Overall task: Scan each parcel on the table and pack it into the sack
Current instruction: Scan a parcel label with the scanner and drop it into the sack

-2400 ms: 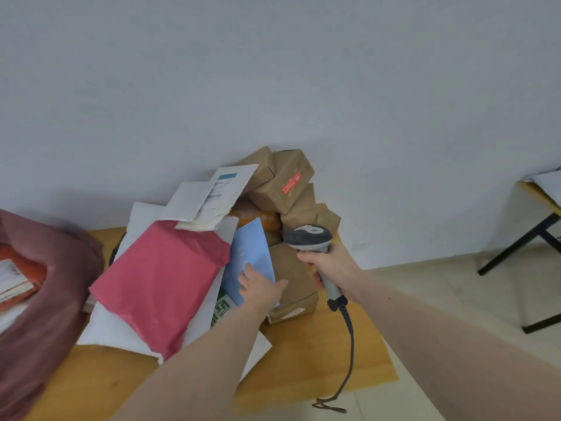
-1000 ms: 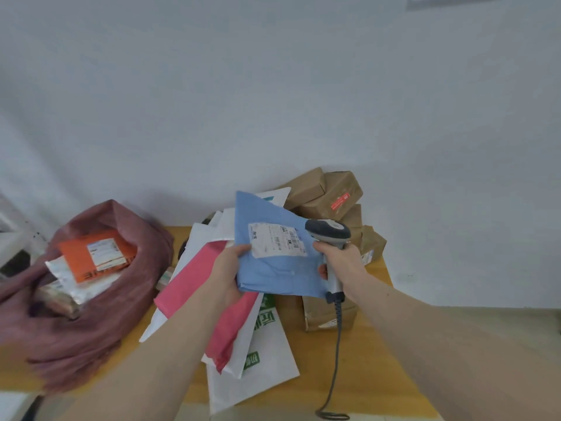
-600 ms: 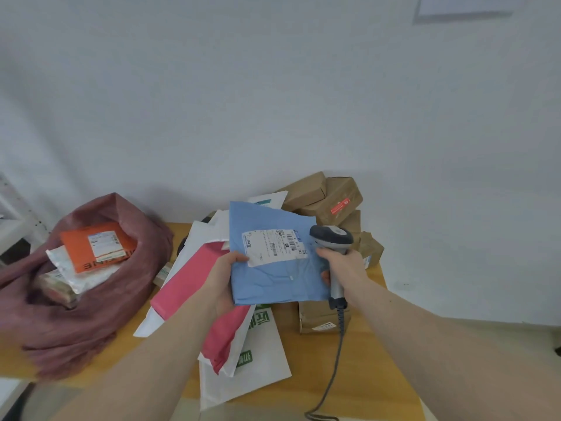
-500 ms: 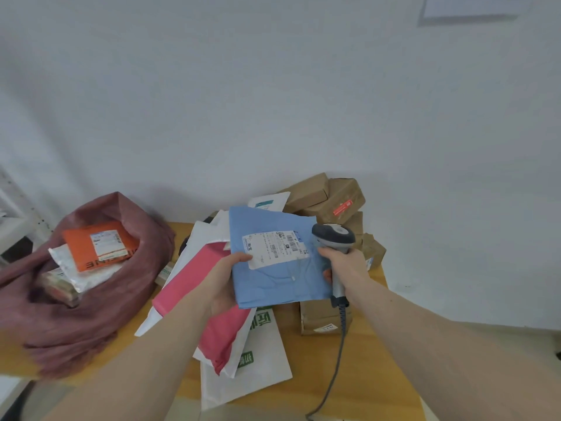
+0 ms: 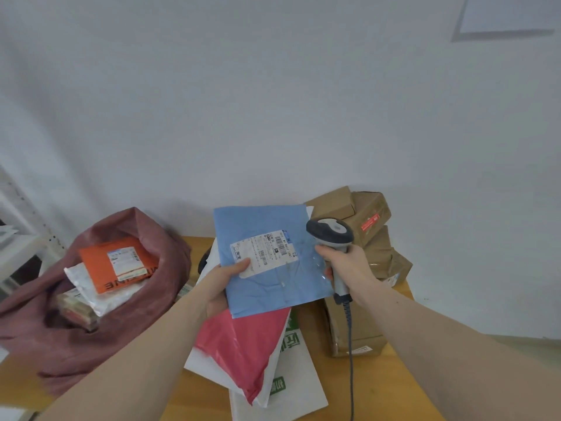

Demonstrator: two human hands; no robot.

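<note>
Blue flat poly mailer (image 5: 273,262) pinched in left hand (image 5: 224,284), right hand (image 5: 346,265) gripping scanner (image 5: 331,235) – grey, rounded

We see two bare forearms reaching in from the lower edge of the view, with no sleeves showing on either. The left hand (image 5: 223,287) and the right hand (image 5: 343,264) are bare too: we spot no gloves, rings, watch or wristband on them.

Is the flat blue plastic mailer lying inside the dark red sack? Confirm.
No, the left hand holds the flat blue plastic mailer above the table, right of the dark red sack.
</note>
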